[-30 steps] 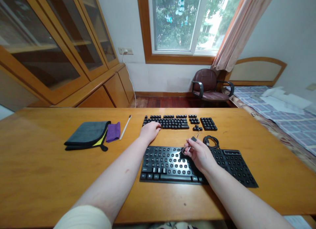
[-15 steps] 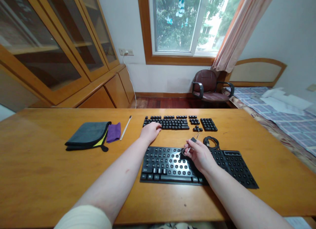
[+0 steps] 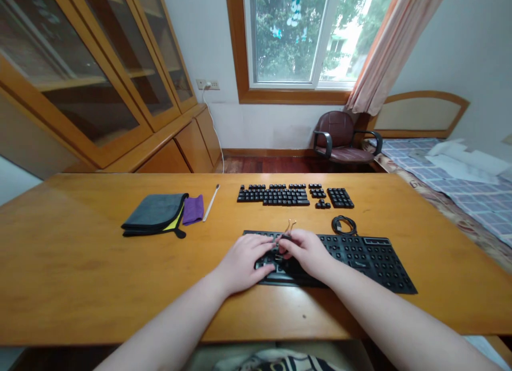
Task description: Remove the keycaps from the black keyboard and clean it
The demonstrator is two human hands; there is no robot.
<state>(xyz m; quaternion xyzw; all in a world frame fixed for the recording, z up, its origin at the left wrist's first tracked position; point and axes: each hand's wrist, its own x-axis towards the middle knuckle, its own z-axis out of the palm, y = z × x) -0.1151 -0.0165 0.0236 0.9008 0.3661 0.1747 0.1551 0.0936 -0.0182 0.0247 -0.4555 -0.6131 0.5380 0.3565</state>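
Note:
A black keyboard (image 3: 384,269), many of its keycaps off, lies on the wooden table in front of me. Over its left part rests my left hand (image 3: 244,259), fingers stretched out and thumb apart, with nothing visible in its grasp. Close beside those fingertips, my right hand (image 3: 308,253) pinches a wire keycap puller (image 3: 286,236). Two thin wire prongs stick up above the fingers. The puller's lower end is down at the keyboard's left half, partly hidden by my hands. Beyond the keyboard sit rows of loose black keycaps (image 3: 284,196), laid out in keyboard order.
A coiled black cable (image 3: 339,226) lies behind the keyboard. To the left are a folded grey cloth (image 3: 156,211), a purple cloth (image 3: 193,209) and a white brush (image 3: 210,203). Past the table stand a brown armchair (image 3: 338,134), a bed (image 3: 476,179) and a glass-fronted cabinet (image 3: 192,107).
My left hand has come back from the loose keycaps onto the keyboard's left part. My right hand, with the keycap puller, has moved slightly left and turned the prongs upward. The view has shifted slightly.

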